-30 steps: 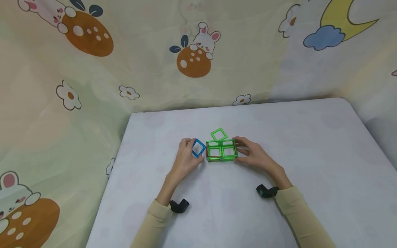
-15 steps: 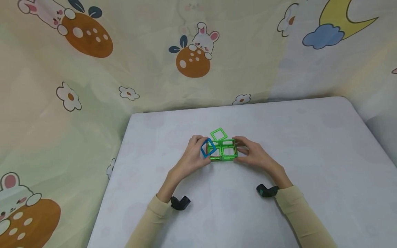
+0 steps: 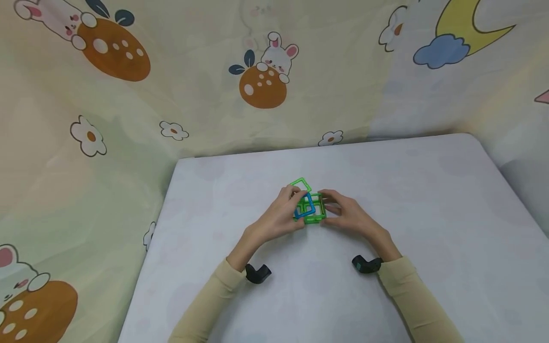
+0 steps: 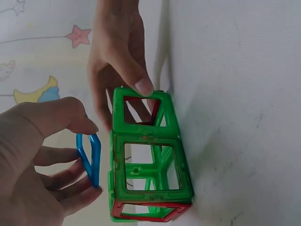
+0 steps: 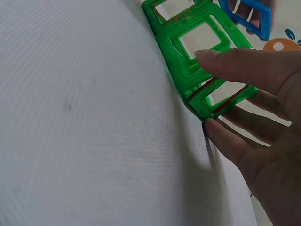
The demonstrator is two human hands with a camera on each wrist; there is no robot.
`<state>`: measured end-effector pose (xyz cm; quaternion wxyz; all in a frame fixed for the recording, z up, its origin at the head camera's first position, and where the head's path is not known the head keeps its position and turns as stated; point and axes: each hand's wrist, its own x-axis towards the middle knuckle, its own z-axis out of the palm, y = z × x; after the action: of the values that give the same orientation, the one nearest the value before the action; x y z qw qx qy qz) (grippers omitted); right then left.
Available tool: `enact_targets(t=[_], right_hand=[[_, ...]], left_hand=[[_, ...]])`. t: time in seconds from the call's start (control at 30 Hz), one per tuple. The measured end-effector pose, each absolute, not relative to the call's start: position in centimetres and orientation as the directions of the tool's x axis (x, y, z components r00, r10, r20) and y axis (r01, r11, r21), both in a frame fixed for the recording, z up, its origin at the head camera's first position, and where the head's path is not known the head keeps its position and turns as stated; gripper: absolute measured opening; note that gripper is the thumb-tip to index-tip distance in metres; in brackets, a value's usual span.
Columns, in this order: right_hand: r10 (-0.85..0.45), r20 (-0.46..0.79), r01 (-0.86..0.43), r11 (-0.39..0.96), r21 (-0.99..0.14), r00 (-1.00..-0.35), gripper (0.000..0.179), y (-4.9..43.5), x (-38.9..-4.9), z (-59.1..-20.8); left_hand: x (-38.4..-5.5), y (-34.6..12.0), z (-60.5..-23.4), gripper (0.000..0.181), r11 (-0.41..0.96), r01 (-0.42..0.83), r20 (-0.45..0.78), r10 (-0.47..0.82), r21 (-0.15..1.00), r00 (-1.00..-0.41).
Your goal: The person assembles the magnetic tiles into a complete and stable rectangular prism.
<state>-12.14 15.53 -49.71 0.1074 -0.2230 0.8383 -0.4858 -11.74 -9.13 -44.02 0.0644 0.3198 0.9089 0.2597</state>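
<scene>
My left hand (image 3: 280, 216) pinches a blue square magnetic tile (image 4: 96, 160) between thumb and fingertips. The tile is tilted, and in the head view it overlaps a green box of magnetic tiles (image 3: 315, 219). In the left wrist view a gap shows between it and the box's top. Two open-framed cubes side by side make up the box, which has red tiles (image 4: 155, 205) at its ends. At its right end my right hand (image 3: 351, 214) holds it, thumb on the near face (image 5: 200, 70) and fingers behind. The left hand hides the box's left part in the head view.
A green square tile (image 3: 306, 183) lies just behind the box, partly covered by the left hand. The table has a white cloth (image 3: 429, 214). A patterned curtain (image 3: 206, 95) hangs behind and to the left. Each wrist carries a black camera (image 3: 259, 274).
My left hand has moved right with the blue tile, from beside the box's left end to over it, turning the tile a little. The right hand keeps its hold and the box stays put.
</scene>
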Motion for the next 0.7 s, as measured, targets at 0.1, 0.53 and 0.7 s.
enact_targets(t=[0.1,0.53,0.7], right_hand=[[-0.478,0.046,-0.278,0.427,-0.860,-0.877,0.080,15.6,-12.1,-49.7],[-0.489,0.058,-0.284,0.403,-0.870,-0.870,0.079,15.6,-12.1,-49.9],[-0.485,0.060,-0.286,0.408,-0.867,-0.872,0.078,15.6,-12.0,-50.0]], left_hand=[[-12.0,-8.6,-44.0,0.070,0.649,0.577,0.062,0.636,0.496,-0.769],[-12.7,-7.5,-44.6,0.067,0.626,0.618,0.044,0.685,0.476,-0.728],[-12.8,-7.2,-44.7,0.067,0.633,0.609,0.039,0.677,0.478,-0.735]])
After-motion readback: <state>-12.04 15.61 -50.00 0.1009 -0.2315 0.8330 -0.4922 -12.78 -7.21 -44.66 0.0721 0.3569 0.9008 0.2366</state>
